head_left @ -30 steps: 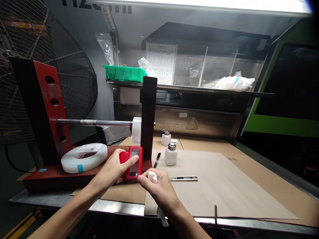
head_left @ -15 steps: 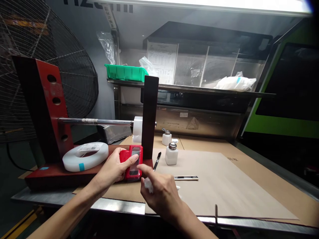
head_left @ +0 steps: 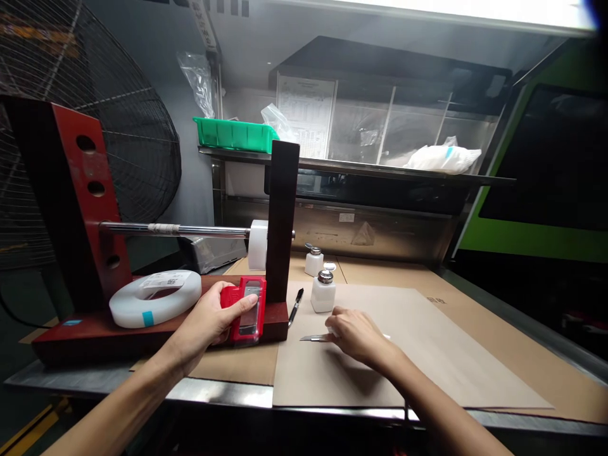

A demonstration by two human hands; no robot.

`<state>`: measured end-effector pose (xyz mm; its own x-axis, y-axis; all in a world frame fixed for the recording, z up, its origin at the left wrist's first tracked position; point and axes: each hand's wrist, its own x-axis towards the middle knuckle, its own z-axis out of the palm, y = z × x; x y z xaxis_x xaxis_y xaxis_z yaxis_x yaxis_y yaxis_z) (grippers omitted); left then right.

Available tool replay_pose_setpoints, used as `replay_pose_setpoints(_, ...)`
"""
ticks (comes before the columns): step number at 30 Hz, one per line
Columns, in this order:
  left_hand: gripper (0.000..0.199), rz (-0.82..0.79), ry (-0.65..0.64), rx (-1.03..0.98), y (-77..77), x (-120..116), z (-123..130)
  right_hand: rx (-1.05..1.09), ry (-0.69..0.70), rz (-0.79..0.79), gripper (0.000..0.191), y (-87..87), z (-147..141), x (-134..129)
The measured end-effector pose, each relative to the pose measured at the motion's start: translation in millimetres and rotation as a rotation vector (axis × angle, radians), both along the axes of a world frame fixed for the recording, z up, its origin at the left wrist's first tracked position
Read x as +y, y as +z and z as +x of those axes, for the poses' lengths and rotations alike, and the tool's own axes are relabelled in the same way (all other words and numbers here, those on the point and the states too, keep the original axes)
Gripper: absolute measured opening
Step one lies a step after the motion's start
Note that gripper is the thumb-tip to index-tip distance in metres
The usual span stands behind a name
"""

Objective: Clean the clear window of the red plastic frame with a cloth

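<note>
My left hand (head_left: 209,320) grips a small red device (head_left: 247,309) with a glossy screen, holding it against the base of a red stand (head_left: 142,334). My right hand (head_left: 356,332) rests palm down on the brown cardboard sheet (head_left: 437,361), its fingers closed over a thin flat metal strip (head_left: 311,337) whose tip sticks out to the left. The white wipe seen earlier is hidden or out of sight. A black pen (head_left: 297,304) lies between the two hands.
A white tape roll (head_left: 154,297) lies on the stand's base, under a steel rod (head_left: 190,230). Two white dispenser bottles (head_left: 323,292) (head_left: 313,259) stand behind my right hand. A large fan (head_left: 142,126) is at the left; a green bin (head_left: 232,134) sits on the shelf.
My right hand left the red device, moved right and came down on the metal strip. The white wipe it held is no longer visible. My left hand kept its grip.
</note>
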<state>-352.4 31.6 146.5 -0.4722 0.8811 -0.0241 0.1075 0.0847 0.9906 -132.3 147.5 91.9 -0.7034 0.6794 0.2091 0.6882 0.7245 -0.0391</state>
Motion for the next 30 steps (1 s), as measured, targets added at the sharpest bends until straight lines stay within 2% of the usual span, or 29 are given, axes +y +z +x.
replay_pose_setpoints(3, 0.049, 0.014, 0.006, -0.005, -0.8, 0.6, 1.6, -0.026, 0.0, -0.053, 0.008, -10.6, 9.2, 16.0)
replay_pose_setpoints(6, 0.047, 0.02, 0.016, 0.004, -0.4, 0.2, 2.8, 0.005, 0.029, -0.1, 0.007, -11.8, 15.3, 21.2)
replay_pose_setpoints(11, 0.042, 0.012, 0.043, 0.016, -1.0, 1.9, 1.1, 0.163, 0.108, -0.129, 0.011, 14.1, 22.7, 17.4)
replay_pose_setpoints(13, 0.04, 0.011, 0.057, 0.013, -2.3, 3.8, 0.5, 0.294, 0.135, -0.055, 0.014, 28.7, 15.9, 11.7)
replay_pose_setpoints(16, 0.038, 0.007, 0.069, 0.006, -4.4, 6.5, -0.3, 0.434, 0.18, 0.201, 0.017, 48.8, -8.2, -0.5)
replay_pose_setpoints(18, 0.038, 0.008, 0.072, 0.002, -5.8, 8.0, -1.7, 0.379, 0.178, 0.357, 0.02, 59.3, -28.7, -8.7)
replay_pose_setpoints(20, 0.038, 0.008, 0.071, -0.004, -7.5, 9.4, -4.1, 0.265, 0.162, 0.439, 0.024, 66.8, -47.5, -14.5)
replay_pose_setpoints(24, 0.039, 0.014, 0.035, -0.031, -11.5, 11.0, -9.0, 0.106, 0.158, 0.488, 0.026, 71.6, -70.0, -16.9)
replay_pose_setpoints(30, 0.041, 0.029, 0.005, -0.067, -11.3, 9.0, -8.8, 0.037, 0.163, 0.494, 0.025, 68.5, -72.9, -14.3)
